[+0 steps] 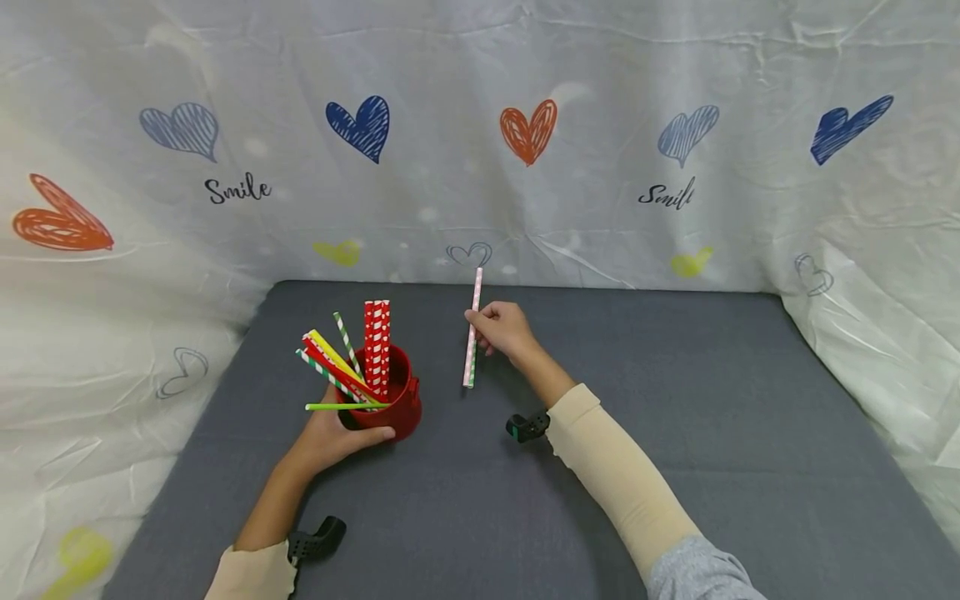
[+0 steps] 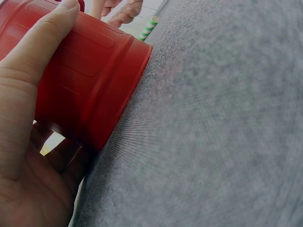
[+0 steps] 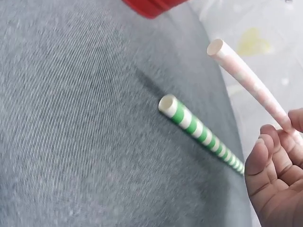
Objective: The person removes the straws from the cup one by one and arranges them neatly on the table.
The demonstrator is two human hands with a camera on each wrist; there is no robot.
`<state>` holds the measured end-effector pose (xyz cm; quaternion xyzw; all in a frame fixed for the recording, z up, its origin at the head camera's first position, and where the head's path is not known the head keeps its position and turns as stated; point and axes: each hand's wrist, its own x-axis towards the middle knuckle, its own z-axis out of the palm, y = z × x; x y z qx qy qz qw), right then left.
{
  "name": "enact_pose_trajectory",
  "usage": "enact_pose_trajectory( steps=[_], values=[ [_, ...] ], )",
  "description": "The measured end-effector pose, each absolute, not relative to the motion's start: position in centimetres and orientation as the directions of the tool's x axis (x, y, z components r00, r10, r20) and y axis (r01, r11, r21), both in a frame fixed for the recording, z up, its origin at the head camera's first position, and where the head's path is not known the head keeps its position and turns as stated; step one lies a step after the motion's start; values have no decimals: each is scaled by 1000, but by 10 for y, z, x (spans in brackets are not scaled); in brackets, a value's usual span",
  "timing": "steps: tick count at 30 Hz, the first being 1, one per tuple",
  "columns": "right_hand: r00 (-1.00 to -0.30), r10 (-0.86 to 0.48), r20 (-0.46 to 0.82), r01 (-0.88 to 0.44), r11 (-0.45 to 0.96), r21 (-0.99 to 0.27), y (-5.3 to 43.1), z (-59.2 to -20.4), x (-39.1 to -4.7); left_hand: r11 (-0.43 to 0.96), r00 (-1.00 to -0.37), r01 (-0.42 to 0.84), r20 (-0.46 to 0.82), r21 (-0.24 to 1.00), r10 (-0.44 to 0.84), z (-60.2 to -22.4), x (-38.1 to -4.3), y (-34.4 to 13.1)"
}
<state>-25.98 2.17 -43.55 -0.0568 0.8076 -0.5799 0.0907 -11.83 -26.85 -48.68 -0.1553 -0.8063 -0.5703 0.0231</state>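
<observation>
So we'd say the step in hand is one-straw handling: the pink-and-white straw (image 3: 251,85) is up off the bench (image 1: 450,500), to the right of the red cup (image 1: 405,408), while the cup gets steadied. Our guess is that the next move calls for a light pinch, since paper tubes probably crease easily, and, if it's headed for the cup, a tilt that misses the red dotted straws (image 1: 377,342) standing in there and the lime-green straw (image 1: 330,407) lying across the rim. As for the hands, they're well apart. The left hand (image 1: 337,437) is spread wide around the cup, thumb along the near side and fingers round the other, so it's got a proper grip. The right hand (image 1: 506,329), right of the cup, has thumb and index finger closed on the pink straw partway along, other fingers loosely bent. There's also a green-striped straw (image 3: 203,135) just beside the pink one, again right of the cup; we can't tell whether it's resting on the bench or held too.
</observation>
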Motion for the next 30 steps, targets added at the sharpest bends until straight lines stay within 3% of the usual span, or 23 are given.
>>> enact_pose_trajectory(
  steps=[14,22,30],
  values=[
    [-973,-156,-171,59,548,-834,34,-453,-270,359,-963,247,187,900,194,-479,-115,-265],
    [-958,-129,-257,115,648,-753,37,-452,-276,297,-947,289,228,910,225,-485,-119,-268],
    [-962,-126,-241,68,746,-662,40,-451,-280,307,-949,284,221,908,224,-486,-118,-267]
  ],
)
